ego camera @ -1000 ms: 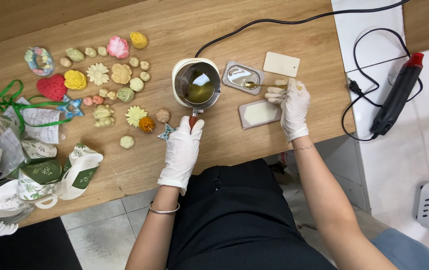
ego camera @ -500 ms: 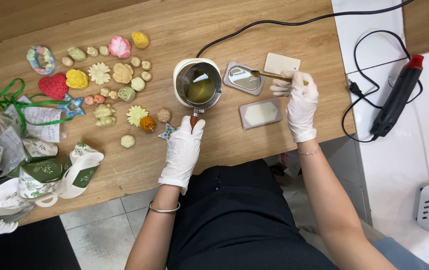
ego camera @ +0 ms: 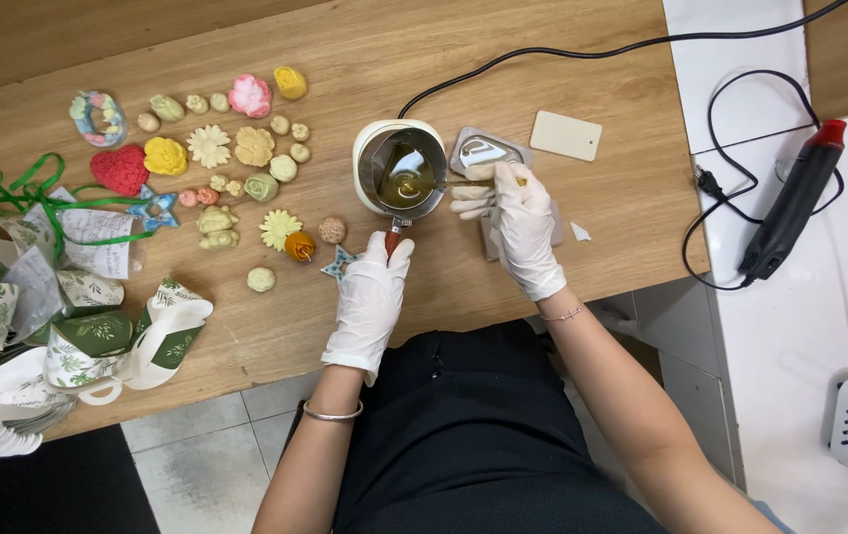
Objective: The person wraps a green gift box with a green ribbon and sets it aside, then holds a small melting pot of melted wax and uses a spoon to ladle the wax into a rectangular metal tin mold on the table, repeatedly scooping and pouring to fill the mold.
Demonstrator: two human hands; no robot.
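While the left hand (ego camera: 372, 297) grips the melting pot (ego camera: 402, 176) by its handle to steady it mid-table, the right hand (ego camera: 521, 225) pinches a thin stick (ego camera: 473, 183) at the rim, beside a metal mould (ego camera: 488, 150).

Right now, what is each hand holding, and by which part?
The left hand grips the metal pot by its reddish handle. The right hand holds a thin stick by its end.
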